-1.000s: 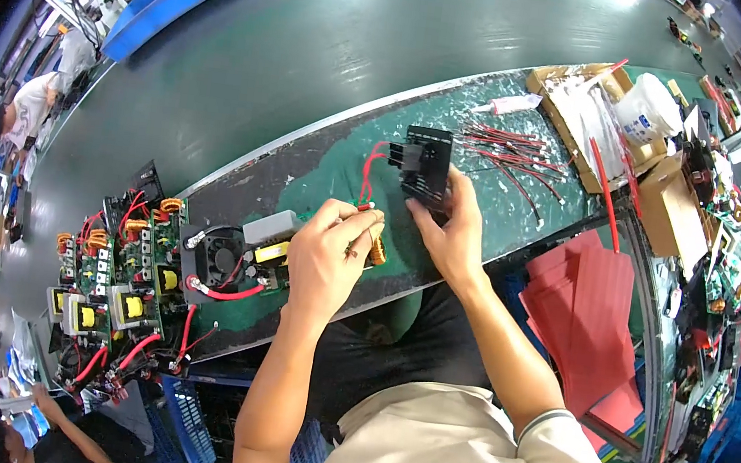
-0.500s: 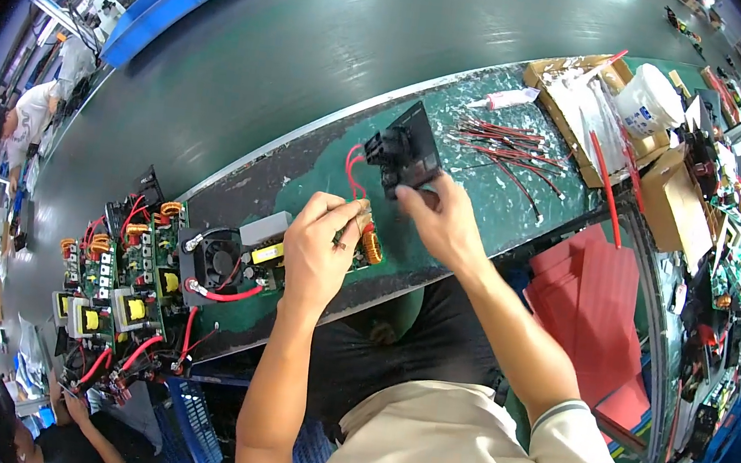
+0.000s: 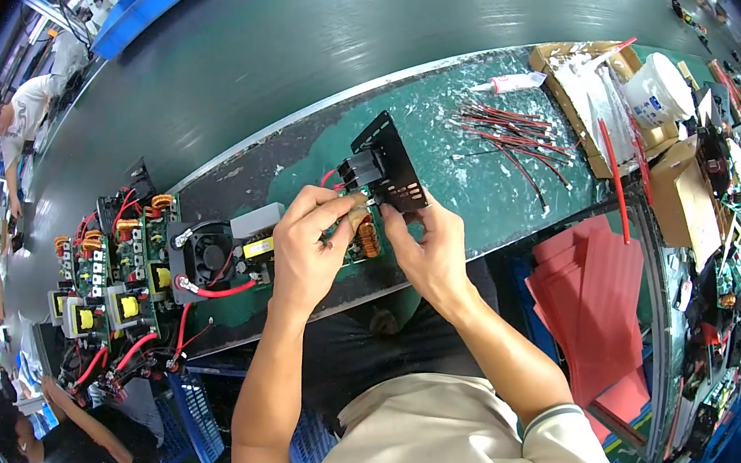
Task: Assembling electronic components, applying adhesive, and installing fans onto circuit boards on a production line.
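A circuit board assembly with a black fan (image 3: 208, 255), a grey metal block (image 3: 256, 220) and a copper coil (image 3: 370, 240) lies on the bench in front of me. Over its right end stands a tilted black panel (image 3: 397, 163) with slots and black sockets (image 3: 361, 171) on its left face. My right hand (image 3: 431, 250) grips the panel's lower edge between thumb and fingers. Close beside it, my left hand (image 3: 313, 236) is closed in a pinch at the board's end, below the sockets; what its fingertips hold is hidden. A red wire (image 3: 328, 177) loops out behind the left fingers.
Several similar circuit boards (image 3: 114, 269) stand packed at the left. Red and black wires (image 3: 516, 138), a glue tube (image 3: 511, 83), a cardboard box (image 3: 579, 118) and a white bucket (image 3: 658, 93) lie to the right. Red sheets (image 3: 582, 313) sit below the bench edge.
The black panel has come down and left toward the board's end, turning its slotted face more into view. My right hand has moved down with it, closer to my left hand.
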Demonstrator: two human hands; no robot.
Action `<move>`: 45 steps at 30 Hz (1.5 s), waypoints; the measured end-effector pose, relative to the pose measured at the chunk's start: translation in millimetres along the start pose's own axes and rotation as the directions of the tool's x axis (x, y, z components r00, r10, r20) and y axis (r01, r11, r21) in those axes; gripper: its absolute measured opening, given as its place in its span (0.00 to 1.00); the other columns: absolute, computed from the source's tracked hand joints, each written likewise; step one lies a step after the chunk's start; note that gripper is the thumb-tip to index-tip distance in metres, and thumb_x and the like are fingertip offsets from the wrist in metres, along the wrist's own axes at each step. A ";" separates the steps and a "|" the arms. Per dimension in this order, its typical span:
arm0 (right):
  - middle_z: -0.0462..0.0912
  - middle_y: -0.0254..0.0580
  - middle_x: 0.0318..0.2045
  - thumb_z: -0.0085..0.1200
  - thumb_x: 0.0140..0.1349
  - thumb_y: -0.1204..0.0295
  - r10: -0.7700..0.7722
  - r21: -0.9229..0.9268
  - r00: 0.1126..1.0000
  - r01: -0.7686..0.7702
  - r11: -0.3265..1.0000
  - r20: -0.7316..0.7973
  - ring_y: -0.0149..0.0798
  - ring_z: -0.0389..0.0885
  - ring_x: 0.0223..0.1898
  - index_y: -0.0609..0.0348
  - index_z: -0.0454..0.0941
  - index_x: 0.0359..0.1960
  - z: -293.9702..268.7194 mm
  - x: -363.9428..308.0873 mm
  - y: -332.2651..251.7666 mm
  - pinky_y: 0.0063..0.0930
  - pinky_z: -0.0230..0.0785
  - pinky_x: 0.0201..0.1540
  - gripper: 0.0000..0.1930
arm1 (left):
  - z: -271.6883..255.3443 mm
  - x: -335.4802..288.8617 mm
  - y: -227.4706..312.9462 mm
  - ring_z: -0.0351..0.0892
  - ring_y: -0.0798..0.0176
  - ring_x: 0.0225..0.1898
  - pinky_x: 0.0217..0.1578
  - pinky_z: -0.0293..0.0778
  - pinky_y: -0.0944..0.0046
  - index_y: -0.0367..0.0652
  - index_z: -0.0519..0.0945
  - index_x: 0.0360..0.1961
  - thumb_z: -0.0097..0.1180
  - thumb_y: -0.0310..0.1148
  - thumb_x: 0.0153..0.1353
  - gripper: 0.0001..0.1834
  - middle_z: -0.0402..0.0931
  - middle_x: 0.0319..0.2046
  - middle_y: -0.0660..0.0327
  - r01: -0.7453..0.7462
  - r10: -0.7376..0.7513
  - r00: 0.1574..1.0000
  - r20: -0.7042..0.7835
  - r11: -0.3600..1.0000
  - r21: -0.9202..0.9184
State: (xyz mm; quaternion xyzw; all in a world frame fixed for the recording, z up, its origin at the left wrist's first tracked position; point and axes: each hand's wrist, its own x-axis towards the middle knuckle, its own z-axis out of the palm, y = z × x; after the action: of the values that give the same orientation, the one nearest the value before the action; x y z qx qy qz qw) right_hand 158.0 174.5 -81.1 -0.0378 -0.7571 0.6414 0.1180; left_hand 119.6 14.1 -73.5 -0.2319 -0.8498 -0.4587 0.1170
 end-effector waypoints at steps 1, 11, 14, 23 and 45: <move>0.84 0.53 0.34 0.55 0.62 0.77 0.033 -0.019 0.999 -0.033 0.999 0.013 0.36 0.83 0.33 0.63 0.75 0.55 -0.6 0.1 -1.6 0.28 0.73 0.36 0.18 | -0.2 -0.1 -0.8 0.77 0.66 0.31 0.30 0.70 0.69 0.33 0.83 0.40 0.58 0.12 0.52 0.14 0.77 0.33 0.59 -0.022 0.022 1.000 -0.009 1.000 0.006; 0.81 0.55 0.41 0.57 0.55 0.81 -0.335 -0.301 0.942 0.323 0.897 0.015 0.55 0.80 0.41 0.66 0.71 0.59 13.2 -12.6 5.2 0.42 0.74 0.46 0.27 | 2.2 -2.6 1.7 0.78 0.61 0.29 0.30 0.72 0.66 0.31 0.82 0.34 0.60 0.14 0.51 0.08 0.77 0.31 0.55 -0.001 0.002 0.999 -0.039 1.000 0.025; 0.82 0.54 0.39 0.56 0.57 0.83 -0.291 -0.310 0.956 0.270 0.912 -0.023 0.51 0.83 0.38 0.66 0.73 0.58 15.8 -11.9 3.4 0.37 0.75 0.42 0.24 | 4.6 -2.8 1.1 0.79 0.49 0.29 0.31 0.75 0.58 0.34 0.83 0.34 0.63 0.18 0.52 0.07 0.77 0.30 0.53 -0.020 0.024 0.999 -0.045 0.996 0.084; 0.83 0.48 0.30 0.57 0.61 0.76 -0.205 -0.197 0.975 0.185 0.963 -0.083 0.35 0.83 0.29 0.63 0.79 0.44 6.9 3.8 7.0 0.28 0.73 0.32 0.10 | -4.9 -1.8 10.8 0.79 0.68 0.28 0.29 0.74 0.67 0.34 0.82 0.44 0.62 0.14 0.53 0.15 0.76 0.38 0.58 0.062 -0.060 0.998 -0.027 0.995 0.075; 0.79 0.28 0.25 0.55 0.69 0.66 0.387 0.224 0.845 -0.485 0.845 0.368 0.20 0.73 0.23 0.61 0.79 0.35 1.3 -5.1 -16.2 0.16 0.65 0.24 0.11 | -34.7 -6.2 19.0 0.81 0.63 0.33 0.34 0.77 0.66 0.36 0.84 0.44 0.61 0.15 0.52 0.16 0.76 0.38 0.57 -0.006 0.003 0.979 0.204 1.000 0.017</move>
State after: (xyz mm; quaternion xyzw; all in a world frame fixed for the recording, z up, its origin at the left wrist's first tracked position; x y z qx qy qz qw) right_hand 164.2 169.3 -66.1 -0.0916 -0.6271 0.7593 -0.1480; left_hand 134.0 -7.6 -43.1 -0.2785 -0.8607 -0.4250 0.0324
